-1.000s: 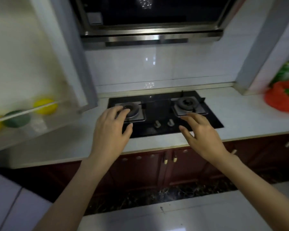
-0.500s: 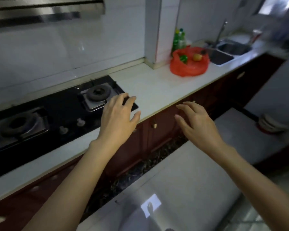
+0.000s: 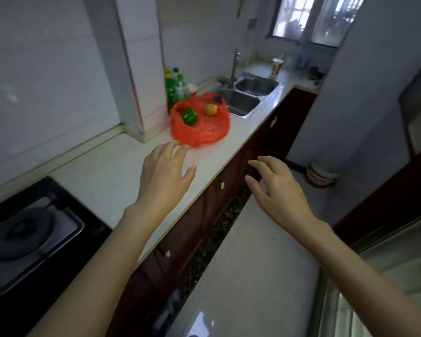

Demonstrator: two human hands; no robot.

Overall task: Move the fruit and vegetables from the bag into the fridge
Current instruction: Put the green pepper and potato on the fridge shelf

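Head view, my left hand [image 3: 164, 173] with fingers spread and empty, just short of the red bag [image 3: 199, 127], my right hand [image 3: 276, 188] likewise spread, off the counter [image 3: 102, 176] edge, green pepper [image 3: 189, 117] and yellow fruit [image 3: 210, 109] inside the bag, sink [image 3: 241, 103] just beyond it.

stove [image 3: 29, 229] cut off left, fingertips [image 3: 180, 148] blurred

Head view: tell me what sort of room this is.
A home kitchen, most likely: a gas hob is set in the white counter, and a double steel sink with a tap lies further along.
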